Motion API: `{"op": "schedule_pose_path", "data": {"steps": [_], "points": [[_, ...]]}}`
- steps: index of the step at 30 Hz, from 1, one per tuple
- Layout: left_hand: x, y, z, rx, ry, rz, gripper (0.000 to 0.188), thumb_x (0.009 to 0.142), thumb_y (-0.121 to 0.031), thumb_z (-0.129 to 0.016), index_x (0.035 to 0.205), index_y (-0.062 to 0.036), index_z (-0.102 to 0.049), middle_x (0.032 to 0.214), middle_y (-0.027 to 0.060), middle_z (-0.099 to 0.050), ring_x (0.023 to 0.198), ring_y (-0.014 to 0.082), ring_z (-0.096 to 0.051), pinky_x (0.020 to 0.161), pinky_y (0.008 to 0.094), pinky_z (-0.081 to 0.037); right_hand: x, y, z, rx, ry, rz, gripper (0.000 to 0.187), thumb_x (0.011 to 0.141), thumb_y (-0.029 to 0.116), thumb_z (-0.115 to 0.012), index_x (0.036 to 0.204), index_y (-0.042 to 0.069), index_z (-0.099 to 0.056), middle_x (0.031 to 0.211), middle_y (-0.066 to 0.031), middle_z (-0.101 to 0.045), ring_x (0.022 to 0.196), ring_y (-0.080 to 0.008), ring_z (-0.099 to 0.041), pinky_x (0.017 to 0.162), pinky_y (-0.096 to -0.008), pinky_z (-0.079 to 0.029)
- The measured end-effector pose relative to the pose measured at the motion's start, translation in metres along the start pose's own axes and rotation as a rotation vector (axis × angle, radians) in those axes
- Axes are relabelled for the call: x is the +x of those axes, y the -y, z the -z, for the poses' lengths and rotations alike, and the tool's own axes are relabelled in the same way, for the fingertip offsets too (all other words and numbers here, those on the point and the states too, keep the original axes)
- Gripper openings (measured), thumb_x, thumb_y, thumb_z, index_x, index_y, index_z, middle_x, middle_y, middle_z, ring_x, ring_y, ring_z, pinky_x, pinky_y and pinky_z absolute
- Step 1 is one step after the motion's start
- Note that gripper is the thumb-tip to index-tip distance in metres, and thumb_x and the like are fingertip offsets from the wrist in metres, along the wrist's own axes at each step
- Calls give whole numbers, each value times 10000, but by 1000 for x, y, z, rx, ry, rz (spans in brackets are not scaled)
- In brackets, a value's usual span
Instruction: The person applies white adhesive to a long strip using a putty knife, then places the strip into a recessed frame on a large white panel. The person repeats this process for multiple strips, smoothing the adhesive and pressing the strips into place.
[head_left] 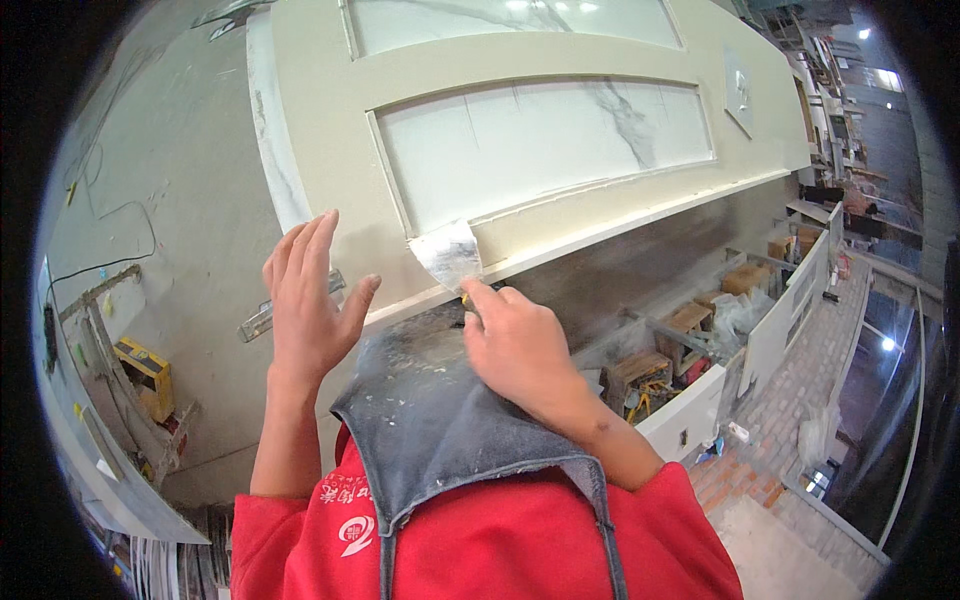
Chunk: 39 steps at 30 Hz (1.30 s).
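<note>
A putty knife (448, 255) with a wide metal blade is gripped in my right hand (525, 350). Its blade lies over the near left corner of a white, grey-veined recessed panel (540, 145). That panel is framed by a beige slab (310, 90), and light strips edge the recess. My left hand (310, 295) is raised at the slab's near left end, its fingers stretched up and thumb apart, holding nothing. Behind it a metal piece (258, 322) pokes out on both sides; the hand partly hides it, and I cannot tell its kind or whether I touch it.
A second recessed panel (510, 22) lies farther up the slab. A small whitish plate (738, 92) rests at its right. Beyond the slab's near edge stand wooden crates (635, 375) and white boards (685, 410). On the left floor are a yellow-and-black box (145, 375) and a cable (145, 215).
</note>
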<state>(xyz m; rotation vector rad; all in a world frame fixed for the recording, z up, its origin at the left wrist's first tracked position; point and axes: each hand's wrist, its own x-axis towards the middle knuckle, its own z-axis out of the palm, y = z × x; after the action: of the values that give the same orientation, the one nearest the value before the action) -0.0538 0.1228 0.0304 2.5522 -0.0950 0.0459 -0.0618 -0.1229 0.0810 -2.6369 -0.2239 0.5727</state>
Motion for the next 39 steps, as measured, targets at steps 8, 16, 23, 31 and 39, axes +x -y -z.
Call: {"op": "schedule_pose_path", "data": {"steps": [8,16,23,31,39], "points": [[-4,-1,0,27,30,14,826,835,-225,-828,1553,-56,-457,1492,185,-551,1427,384,-449,1195,500,-325,-4,7,-4,-109,127,-23,376,920,141,-653,1271,5,-652,892,-244,-694,754,-433,-710,676,-513,-598],[-5,1,0,2,62,7,839,831,-172,-833,1568,-72,-444,1530,184,-526,1445,400,-425,1212,503,-331,1,11,-14,-157,209,-55,389,914,133,-649,1287,25,-652,905,-252,-695,785,-431,-715,705,-505,-600],[1,-1,-8,10,40,-6,809,858,-163,-800,1576,-70,-438,1531,191,-521,1451,392,-420,1218,501,-336,-17,-52,65,150,-86,-61,376,954,186,-634,1267,-20,-607,953,-230,-735,771,-384,-738,679,-474,-602],[38,-53,-31,-23,86,-78,876,800,-168,-845,1569,-67,-435,1524,184,-522,1425,396,-451,1208,518,-329,-57,-230,214,867,-382,-535,330,1045,204,-565,1315,17,-598,931,-101,-744,623,-107,-638,497,-240,-486],[95,-160,-100,-36,351,-155,943,748,-205,-884,1547,-12,-422,1532,210,-496,1443,391,-428,1225,508,-311,-28,-381,312,683,-205,-551,296,1001,239,-668,1225,47,-648,854,-57,-733,577,-88,-618,474,-241,-457]]}}
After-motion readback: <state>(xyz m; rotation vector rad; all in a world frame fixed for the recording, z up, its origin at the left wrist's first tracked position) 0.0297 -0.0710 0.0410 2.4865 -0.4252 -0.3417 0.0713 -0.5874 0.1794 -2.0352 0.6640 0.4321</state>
